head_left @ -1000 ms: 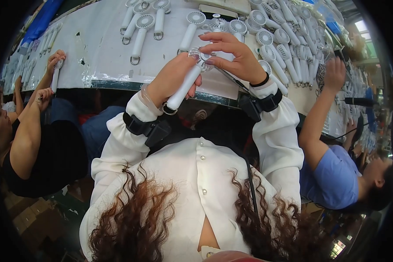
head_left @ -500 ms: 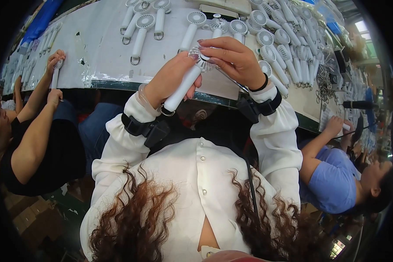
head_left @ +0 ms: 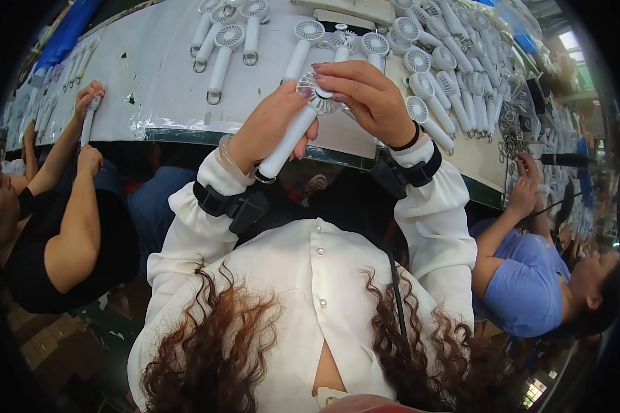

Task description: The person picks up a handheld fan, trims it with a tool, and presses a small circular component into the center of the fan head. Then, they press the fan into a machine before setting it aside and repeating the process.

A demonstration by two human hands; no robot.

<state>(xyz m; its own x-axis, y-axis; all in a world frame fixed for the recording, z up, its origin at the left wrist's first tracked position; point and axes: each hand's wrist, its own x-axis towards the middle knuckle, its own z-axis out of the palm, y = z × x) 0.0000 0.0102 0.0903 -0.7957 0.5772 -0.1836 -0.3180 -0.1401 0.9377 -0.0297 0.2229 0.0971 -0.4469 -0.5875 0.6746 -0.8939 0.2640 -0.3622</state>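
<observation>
Currently, the left hand (head_left: 272, 125) is grasping the white handheld fan (head_left: 287, 142), fingers wrapping the upper handle, thumb lying on the fan head (head_left: 326, 106). The fan is staying tilted across the near edge of the counter (head_left: 165, 86). Compared with a second ago, the right hand (head_left: 373, 98) is holding its fingers closer together, touching the head; cannot tell whether they are pinching anything. Judgement: work is continuing at the head. Rightward, a co-worker's hand (head_left: 523, 197) is now sitting lower.

Looks steeply down from head height, near to left hand (head_left: 269, 127) and right hand (head_left: 370, 96). Faces the worktop (head_left: 162, 76) beyond, fisheye-wide.
</observation>
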